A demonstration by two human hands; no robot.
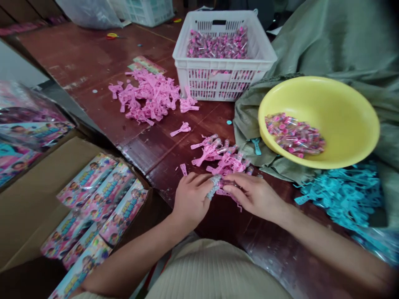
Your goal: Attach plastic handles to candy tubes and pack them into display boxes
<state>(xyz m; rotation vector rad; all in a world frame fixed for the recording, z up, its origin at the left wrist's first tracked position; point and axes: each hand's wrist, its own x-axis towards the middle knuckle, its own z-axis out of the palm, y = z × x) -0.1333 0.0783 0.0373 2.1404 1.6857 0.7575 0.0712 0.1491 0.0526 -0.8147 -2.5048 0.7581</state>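
My left hand (191, 199) is closed, its fingers curled in towards the right hand, with a pale wrapping on one finger. What its fingertips hold is hidden. My right hand (257, 195) pinches a small clear tube (229, 182) between thumb and fingers, close to the left fingertips. Just beneath the hands lies a pink guitar-shaped plastic piece (230, 193), partly covered. Beyond the hands is a heap of pink pieces with clear tubes (222, 158). One loose pink piece (181, 129) lies farther off, before a larger pile of pink pieces (149, 97).
A white crate (224, 64) of small pink-capped tubes stands at the back. At right, a yellow basin (343, 120) holds more tubes, beside blue plastic pieces (346, 199). At left is a carton (40, 191) with printed packages (115, 191). Yellow-handled scissors (114, 36) lie far back.
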